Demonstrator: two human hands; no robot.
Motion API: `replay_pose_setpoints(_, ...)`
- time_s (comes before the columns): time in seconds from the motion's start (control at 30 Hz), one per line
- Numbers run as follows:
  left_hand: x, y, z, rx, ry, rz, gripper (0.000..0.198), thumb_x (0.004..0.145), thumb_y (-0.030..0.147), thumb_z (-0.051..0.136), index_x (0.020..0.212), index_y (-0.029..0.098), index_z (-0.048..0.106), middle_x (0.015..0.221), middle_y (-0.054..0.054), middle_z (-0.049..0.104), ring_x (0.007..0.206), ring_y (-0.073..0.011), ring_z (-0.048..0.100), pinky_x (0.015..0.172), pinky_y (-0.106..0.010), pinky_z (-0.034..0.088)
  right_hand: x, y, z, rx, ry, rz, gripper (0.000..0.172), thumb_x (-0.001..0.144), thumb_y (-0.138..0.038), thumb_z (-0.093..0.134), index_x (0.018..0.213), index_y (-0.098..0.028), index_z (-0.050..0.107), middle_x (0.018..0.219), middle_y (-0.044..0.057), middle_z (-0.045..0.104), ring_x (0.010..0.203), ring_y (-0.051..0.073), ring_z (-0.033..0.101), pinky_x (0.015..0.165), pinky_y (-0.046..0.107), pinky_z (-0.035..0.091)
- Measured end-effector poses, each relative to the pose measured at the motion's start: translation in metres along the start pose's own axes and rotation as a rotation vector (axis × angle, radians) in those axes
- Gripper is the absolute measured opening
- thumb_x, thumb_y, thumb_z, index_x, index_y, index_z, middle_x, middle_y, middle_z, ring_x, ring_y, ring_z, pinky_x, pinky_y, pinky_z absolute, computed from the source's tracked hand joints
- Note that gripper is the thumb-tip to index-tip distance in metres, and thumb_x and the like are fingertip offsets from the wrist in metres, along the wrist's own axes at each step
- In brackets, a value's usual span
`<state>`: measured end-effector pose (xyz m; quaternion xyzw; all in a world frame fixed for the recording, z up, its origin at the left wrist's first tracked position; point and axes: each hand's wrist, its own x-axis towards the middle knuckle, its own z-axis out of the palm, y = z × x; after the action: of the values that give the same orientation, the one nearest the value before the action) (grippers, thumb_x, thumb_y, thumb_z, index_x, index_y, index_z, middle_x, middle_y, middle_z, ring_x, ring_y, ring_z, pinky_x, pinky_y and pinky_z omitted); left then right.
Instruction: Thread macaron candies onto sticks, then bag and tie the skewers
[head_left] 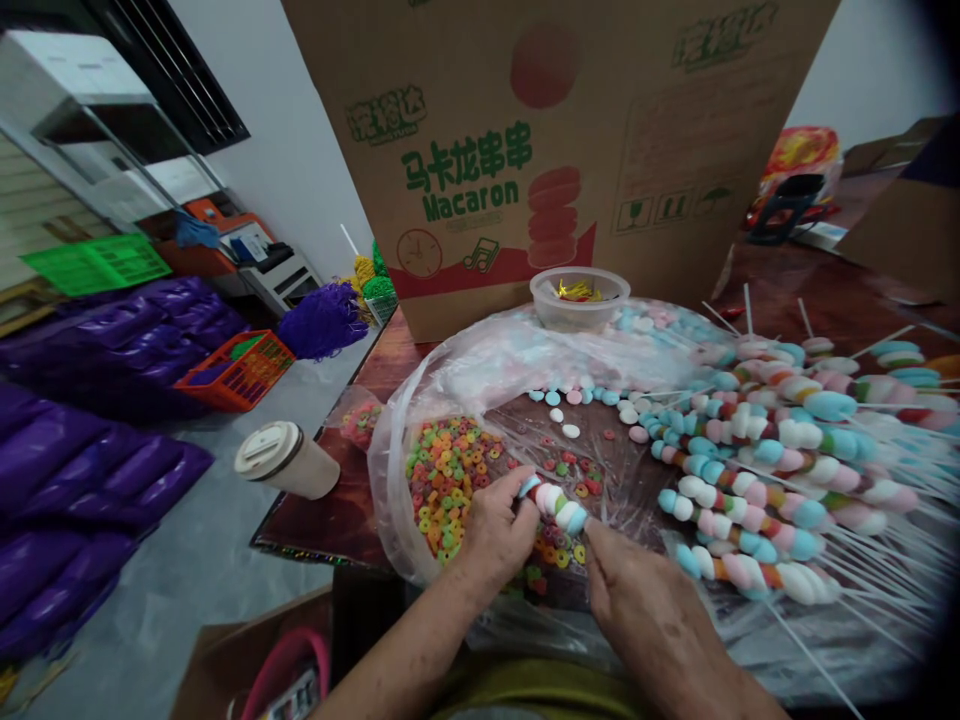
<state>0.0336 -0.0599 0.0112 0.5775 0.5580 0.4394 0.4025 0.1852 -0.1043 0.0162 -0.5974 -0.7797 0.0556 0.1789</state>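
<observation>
Between my two hands is a candy skewer [556, 505], threaded with blue, white, pink and green marshmallow-like pieces and lying at a slant. The fingers of my left hand [499, 530] are closed at its upper left end, by a blue piece. At the lower right end my right hand [646, 595] grips it, hiding the stick. Under and beside my left hand lies a heap of small colourful ring-shaped pieces [450, 470] on clear plastic. Finished-looking skewers [757, 480] of similar pieces are piled to the right of my right hand, white sticks pointing right.
A large cardboard box [480, 90] stands behind the table. Before it are a plastic bowl [579, 300] with yellow and red bits and a clear bag [517, 350] of pastel pieces. A lidded cup [289, 460] is at the left table edge. Purple sacks [82, 490] lie left.
</observation>
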Motion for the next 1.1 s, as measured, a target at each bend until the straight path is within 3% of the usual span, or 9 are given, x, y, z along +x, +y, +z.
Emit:
replay_pose_setpoints(0.1, 0.006, 0.007, -0.001, -0.314, -0.033, -0.188, 0.031, 0.068, 0.021, 0.058, 0.098, 0.017, 0.065, 0.085, -0.003, 0.066, 0.077, -0.0153, 0.057, 0.074, -0.025, 0.044, 0.000, 0.001, 0.004, 0.049, -0.043, -0.025, 0.019, 0.080, -0.015, 0.036, 0.070, -0.022, 0.051, 0.053, 0.001, 0.061, 0.048, 0.015, 0.059, 0.043, 0.025, 0.027)
replay_pose_setpoints(0.2, 0.018, 0.020, 0.000, -0.568, 0.036, -0.325, 0.026, 0.068, 0.035, 0.061, 0.080, 0.012, 0.064, 0.070, -0.004, 0.062, 0.060, -0.0117, 0.055, 0.059, -0.024, 0.045, -0.001, 0.003, 0.007, 0.079, -0.024, -0.022, 0.020, 0.080, -0.015, 0.035, 0.069, -0.022, 0.050, 0.052, 0.000, 0.059, 0.047, 0.014, 0.058, 0.043, 0.025, 0.028)
replay_pose_setpoints(0.33, 0.032, 0.024, 0.009, -0.699, 0.166, -0.397, 0.021, 0.060, 0.030, 0.066, 0.065, 0.012, 0.058, 0.053, 0.003, 0.052, 0.043, -0.0059, 0.044, 0.044, -0.018, 0.036, -0.001, 0.001, 0.008, 0.085, 0.026, -0.008, 0.021, 0.081, -0.015, 0.035, 0.069, -0.021, 0.051, 0.052, 0.000, 0.058, 0.047, 0.015, 0.059, 0.044, 0.025, 0.028)
replay_pose_setpoints(0.5, 0.031, 0.025, 0.029, -0.913, 0.107, -0.462, 0.018, 0.064, 0.031, 0.054, 0.059, 0.014, 0.052, 0.053, 0.001, 0.053, 0.048, -0.0108, 0.054, 0.050, -0.022, 0.041, 0.002, -0.005, 0.005, 0.109, -0.008, 0.020, 0.021, 0.080, -0.013, 0.034, 0.071, -0.020, 0.052, 0.056, 0.001, 0.061, 0.048, 0.014, 0.059, 0.045, 0.025, 0.028)
replay_pose_setpoints(0.6, 0.026, 0.030, 0.039, -1.052, 0.130, -0.475, 0.019, 0.067, 0.033, 0.050, 0.060, 0.016, 0.046, 0.052, 0.002, 0.053, 0.047, -0.0123, 0.056, 0.051, -0.023, 0.042, 0.004, -0.009, 0.006, 0.137, -0.037, 0.032, 0.020, 0.080, -0.012, 0.034, 0.075, -0.019, 0.052, 0.062, 0.002, 0.064, 0.054, 0.015, 0.061, 0.048, 0.024, 0.030)
replay_pose_setpoints(0.77, 0.018, 0.031, 0.045, -0.986, 0.225, -0.434, 0.026, 0.069, 0.042, 0.052, 0.068, 0.018, 0.043, 0.048, 0.005, 0.050, 0.041, -0.0111, 0.055, 0.049, -0.021, 0.041, 0.006, -0.013, 0.007, 0.125, -0.107, 0.036, 0.019, 0.081, -0.011, 0.036, 0.077, -0.019, 0.053, 0.066, 0.002, 0.065, 0.057, 0.015, 0.062, 0.049, 0.025, 0.030)
replay_pose_setpoints(1.0, 0.015, 0.015, 0.051, -0.929, 0.191, -0.417, 0.026, 0.072, 0.043, 0.052, 0.075, 0.019, 0.043, 0.046, 0.006, 0.049, 0.041, -0.0121, 0.054, 0.046, -0.021, 0.040, 0.019, -0.015, 0.013, 0.132, -0.248, 0.110, 0.020, 0.080, -0.011, 0.037, 0.081, -0.017, 0.056, 0.071, 0.006, 0.066, 0.062, 0.017, 0.062, 0.051, 0.024, 0.030)
replay_pose_setpoints(1.1, 0.025, 0.014, 0.043, -0.960, 0.206, -0.417, 0.027, 0.070, 0.040, 0.058, 0.075, 0.019, 0.042, 0.050, 0.006, 0.050, 0.042, -0.0103, 0.053, 0.047, -0.021, 0.041, 0.026, -0.006, 0.018, 0.296, -0.238, 0.087, 0.023, 0.084, -0.015, 0.033, 0.082, -0.018, 0.055, 0.075, 0.007, 0.066, 0.068, 0.016, 0.061, 0.055, 0.023, 0.034)
